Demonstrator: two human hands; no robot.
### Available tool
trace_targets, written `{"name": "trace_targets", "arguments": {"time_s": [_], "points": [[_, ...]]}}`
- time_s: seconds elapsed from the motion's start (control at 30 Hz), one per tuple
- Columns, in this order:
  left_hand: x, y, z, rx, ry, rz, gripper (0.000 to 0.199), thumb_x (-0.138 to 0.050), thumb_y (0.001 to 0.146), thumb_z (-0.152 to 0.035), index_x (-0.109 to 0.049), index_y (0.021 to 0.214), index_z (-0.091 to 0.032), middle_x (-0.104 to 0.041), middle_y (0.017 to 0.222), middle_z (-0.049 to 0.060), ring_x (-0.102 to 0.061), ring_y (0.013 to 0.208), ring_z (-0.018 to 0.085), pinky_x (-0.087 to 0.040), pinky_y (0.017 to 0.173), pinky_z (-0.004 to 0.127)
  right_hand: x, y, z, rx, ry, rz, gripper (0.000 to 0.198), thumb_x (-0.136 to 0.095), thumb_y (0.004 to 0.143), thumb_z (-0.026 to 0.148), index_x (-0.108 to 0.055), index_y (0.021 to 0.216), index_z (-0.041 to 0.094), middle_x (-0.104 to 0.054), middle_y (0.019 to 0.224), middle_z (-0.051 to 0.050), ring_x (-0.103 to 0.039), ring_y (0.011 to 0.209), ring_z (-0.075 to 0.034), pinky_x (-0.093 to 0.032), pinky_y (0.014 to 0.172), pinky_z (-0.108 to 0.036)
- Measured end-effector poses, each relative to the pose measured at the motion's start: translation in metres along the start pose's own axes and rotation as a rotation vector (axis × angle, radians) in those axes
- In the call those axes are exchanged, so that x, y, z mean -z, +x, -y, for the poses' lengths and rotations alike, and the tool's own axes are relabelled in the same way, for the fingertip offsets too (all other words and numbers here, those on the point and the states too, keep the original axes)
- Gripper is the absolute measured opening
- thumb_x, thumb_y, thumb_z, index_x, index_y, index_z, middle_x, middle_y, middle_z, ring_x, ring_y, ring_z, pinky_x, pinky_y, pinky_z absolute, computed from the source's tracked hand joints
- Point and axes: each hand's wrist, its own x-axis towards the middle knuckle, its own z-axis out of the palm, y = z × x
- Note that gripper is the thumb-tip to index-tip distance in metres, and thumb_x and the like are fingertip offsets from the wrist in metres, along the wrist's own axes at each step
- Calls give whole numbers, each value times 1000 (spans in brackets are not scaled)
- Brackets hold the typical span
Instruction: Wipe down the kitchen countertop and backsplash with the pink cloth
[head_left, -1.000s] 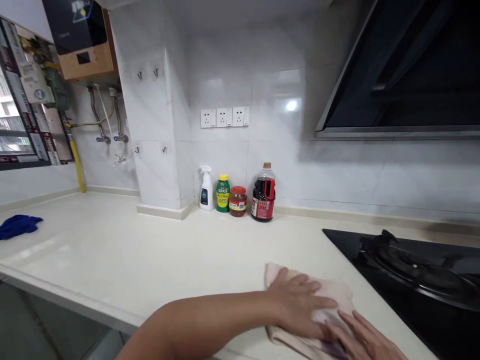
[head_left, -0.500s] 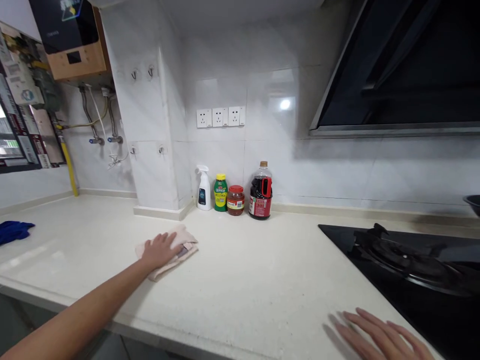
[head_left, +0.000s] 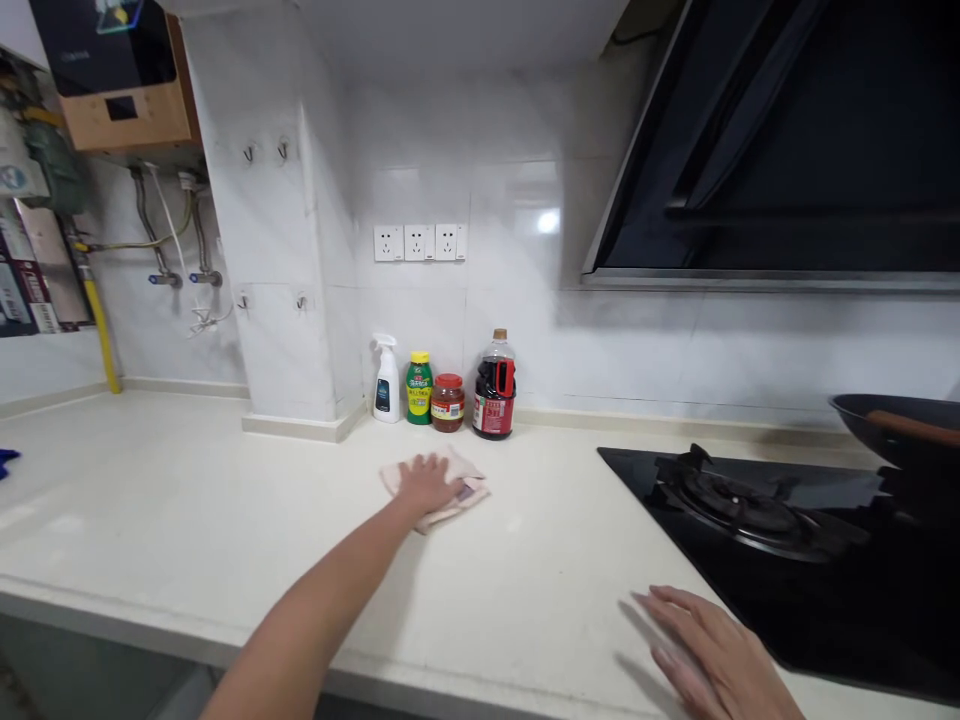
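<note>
My left hand (head_left: 429,486) presses down on a pale pink cloth (head_left: 466,470) on the white countertop (head_left: 517,600). Its fingers bend over the cloth, which is partly hidden beneath the palm. At the lower right, my right hand (head_left: 712,650) is open with nothing in it, fingers apart, near the front corner of the black gas stove (head_left: 757,590). Behind the cloth, along the wall, stand a white spray bottle (head_left: 387,385), a green bottle with a yellow cap (head_left: 419,390), a red-lidded jar (head_left: 448,405) and a large bottle of dark liquid (head_left: 494,390).
A black pan (head_left: 862,425) sits at the far right of the stove, under the dark range hood (head_left: 765,170). A tiled pillar (head_left: 277,350) juts out at the back left. Part of a blue cloth (head_left: 7,460) shows at the left edge.
My left hand has slid the pink cloth to the right along the counter. The view has turned rightward, bringing more of the pan into sight. My right hand shows more fully.
</note>
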Motion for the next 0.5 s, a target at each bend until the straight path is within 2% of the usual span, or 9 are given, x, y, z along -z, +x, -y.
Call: {"name": "trace_targets", "arguments": {"time_s": [0.13,0.23,0.37,0.5], "points": [[-18,-31,-87,-261,-41,108,84,-27,89,-79,-32,158,-32,-21,172,4,-13,158,35,-12,125,62,0,1,3,-177,69,-115,47,-41,101,55,-61,132,26,-57,140,-9,-53,130,-33,-43,110,-57],[-25,-75,-129,-452,-81,181,90,-27,86,-82,-27,160,-31,-17,173,2,-6,159,32,-5,126,61,5,5,9,-250,121,-159,49,-37,101,56,-60,130,24,-54,140,-11,-49,132,-33,-39,111,-59],[-25,-138,-157,-690,-166,300,97,-27,85,-84,-23,162,-26,-13,173,7,-2,159,34,1,124,64,8,8,7,-306,170,-172,51,-33,102,56,-62,127,23,-54,139,-11,-48,132,-32,-35,114,-59],[-27,-182,-158,-808,-209,304,93,-35,86,-79,-21,163,-27,-14,173,7,-4,159,35,1,125,63,1,7,-6,-328,168,-150,53,-30,102,54,-65,124,21,-57,136,-12,-49,131,-32,-33,116,-56]]}}
